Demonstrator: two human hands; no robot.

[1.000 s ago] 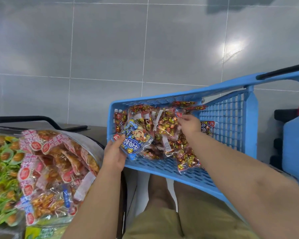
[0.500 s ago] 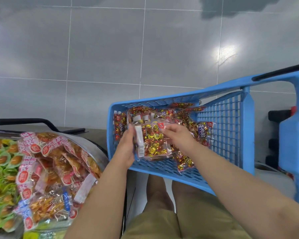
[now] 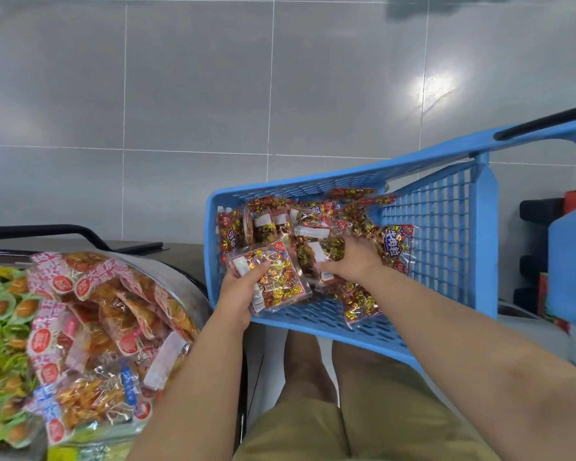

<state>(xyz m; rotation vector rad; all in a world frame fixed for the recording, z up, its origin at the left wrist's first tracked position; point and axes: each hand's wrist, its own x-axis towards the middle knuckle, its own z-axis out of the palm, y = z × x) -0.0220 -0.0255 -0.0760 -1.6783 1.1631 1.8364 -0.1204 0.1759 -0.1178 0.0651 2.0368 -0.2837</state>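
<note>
The left hand (image 3: 235, 296) grips a clear plastic packet of red-and-gold wrapped sweets (image 3: 278, 282), thumb across its top face and fingers curled beneath. It holds the packet at the near-left corner of the tilted blue plastic mesh basket (image 3: 446, 234). The right hand (image 3: 358, 257) lies among the heap of like packets (image 3: 273, 224) further in. Its fingers are buried in foil, so I cannot tell whether they grip one, though it looks likely. To do this well, lift the held packet over the rim by its body, not its seal. The right hand should take only one packet, so that none slide out.
</note>
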